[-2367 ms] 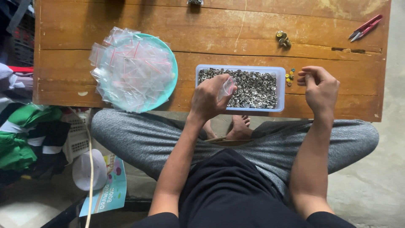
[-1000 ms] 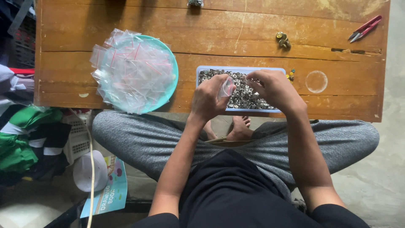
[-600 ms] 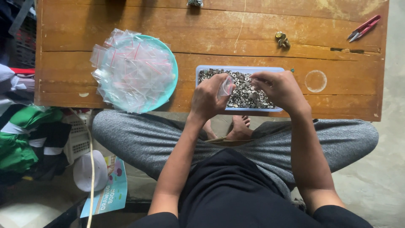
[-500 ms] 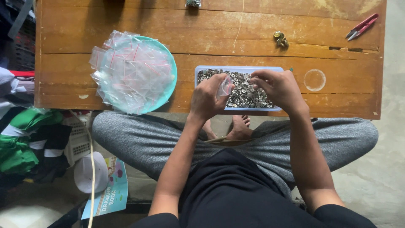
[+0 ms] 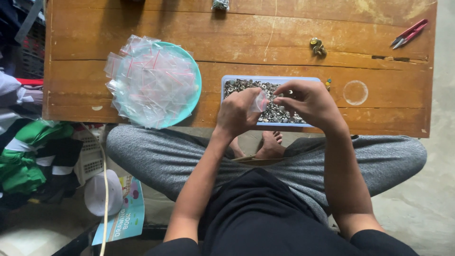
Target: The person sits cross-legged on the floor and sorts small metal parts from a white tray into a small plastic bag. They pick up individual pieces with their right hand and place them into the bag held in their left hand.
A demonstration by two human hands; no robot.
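Observation:
A light blue tray (image 5: pixel 227 78) of several small metal pieces sits near the front edge of the low wooden table (image 5: pixel 237 38). My left hand (image 5: pixel 237 114) holds a small clear plastic bag (image 5: pixel 260 100) over the tray. My right hand (image 5: pixel 308 104) hovers above the tray's right half, fingers pinched together close to the bag's mouth; whether a piece is between them I cannot tell. A teal plate (image 5: pixel 195 80) heaped with small clear zip bags (image 5: pixel 151 80) lies to the left of the tray.
Red snips (image 5: pixel 408 33) lie at the table's far right. A small metal cluster (image 5: pixel 316 46) sits behind the tray, and a clear round lid (image 5: pixel 355 92) to its right. Clothes (image 5: pixel 28 156), a white cap (image 5: pixel 102 192) and a booklet (image 5: pixel 125 213) lie on the floor at left.
My right hand moved from the table's right side to over the tray beside the bag, leaving the clear round lid uncovered. My left hand stays over the tray with the bag.

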